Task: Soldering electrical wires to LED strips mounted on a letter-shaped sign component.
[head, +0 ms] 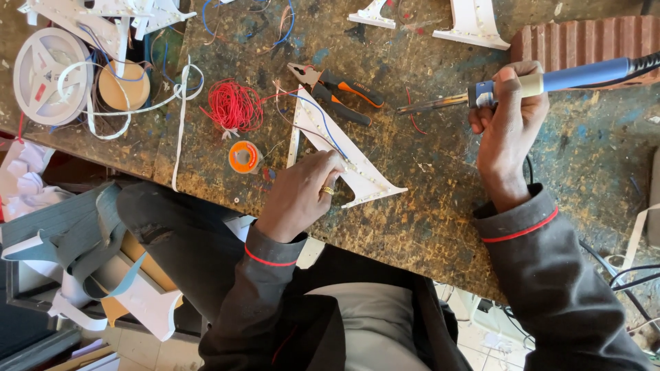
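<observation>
My left hand (pixel 300 194) presses white triangular letter frame (pixel 344 154) flat near front edge of surface (pixel 426 227), steadying it. My right hand (pixel 509 113) wrapped around blue soldering iron (pixel 550 81), tip lifted clear of frame. Pliers (pixel 337 93), red wire coil (pixel 235 106) within reach.

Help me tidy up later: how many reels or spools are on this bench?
3: a large white reel at the far left, a tan spool beside it under white strips, and a small orange spool near the left hand. Others may hide under the clutter.
</observation>
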